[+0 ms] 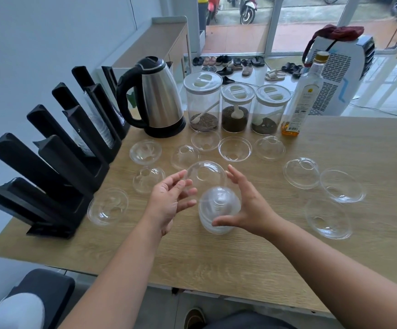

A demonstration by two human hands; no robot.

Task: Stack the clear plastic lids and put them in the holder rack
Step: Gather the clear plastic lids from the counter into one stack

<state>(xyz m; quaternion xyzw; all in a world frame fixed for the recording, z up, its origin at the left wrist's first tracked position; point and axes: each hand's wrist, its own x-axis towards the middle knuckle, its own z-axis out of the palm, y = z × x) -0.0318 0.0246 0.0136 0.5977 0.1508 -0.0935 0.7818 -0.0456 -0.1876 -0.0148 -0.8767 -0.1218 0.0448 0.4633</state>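
A clear dome lid (205, 176) hangs in the air between my two hands. My left hand (171, 200) touches its left rim with nearly straight fingertips. My right hand (247, 207) spans a tilted stack of clear lids (219, 210), its thumb curled under the stack and its fingers reaching up to the dome lid's right rim. Several loose lids lie around on the wooden table (240, 257), among them one (108, 206) near the black holder rack (57, 162) at the left. Two rack slots at the back hold stacked lids.
A steel kettle (157, 98), three lidded jars (235, 108) and a bottle (304, 96) stand along the table's far edge. Loose lids lie at the right (328, 219) and behind my hands (234, 148). The table's front edge runs below my forearms.
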